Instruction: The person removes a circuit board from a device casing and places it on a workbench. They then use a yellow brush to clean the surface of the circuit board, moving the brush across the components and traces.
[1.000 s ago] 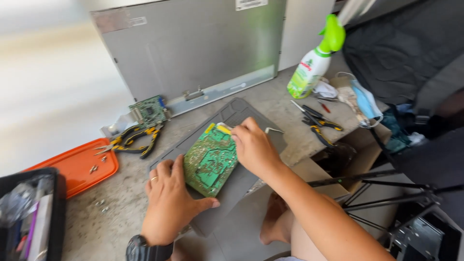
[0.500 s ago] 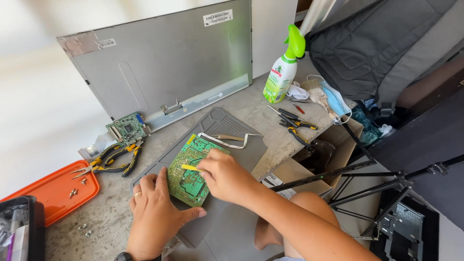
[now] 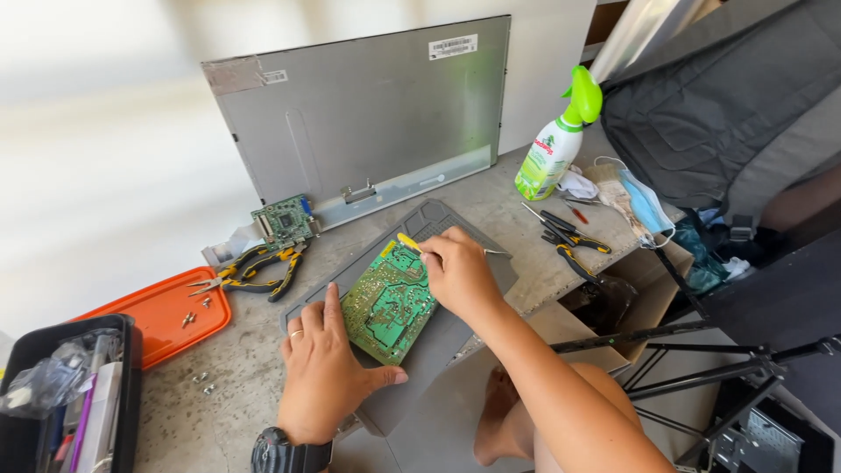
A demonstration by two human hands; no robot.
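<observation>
Left hand (image 3: 322, 368): laid flat with fingers spread, palm down on the grey work mat (image 3: 447, 337), thumb tucked under the near edge of the green circuit board (image 3: 390, 300). Not gripping, just pinning it in place. Ring on one finger, black watch at the wrist.

Right hand (image 3: 458, 273): curled shut around a small yellow-tipped tool (image 3: 408, 243), tip touching the far top corner of the board.

Circuit board: lying flat on the mat, turned at an angle, right between both hands.

Behind the mat: big grey metal panel (image 3: 368, 114) leaning on the wall, smaller green board (image 3: 282, 219) at its foot.

Left side: yellow-handled pliers (image 3: 250, 270), orange tray (image 3: 158, 315) with a few screws, black case (image 3: 61, 394).

Right side: green spray bottle (image 3: 554, 140), more pliers (image 3: 569, 241), blue face mask (image 3: 644, 203).
</observation>
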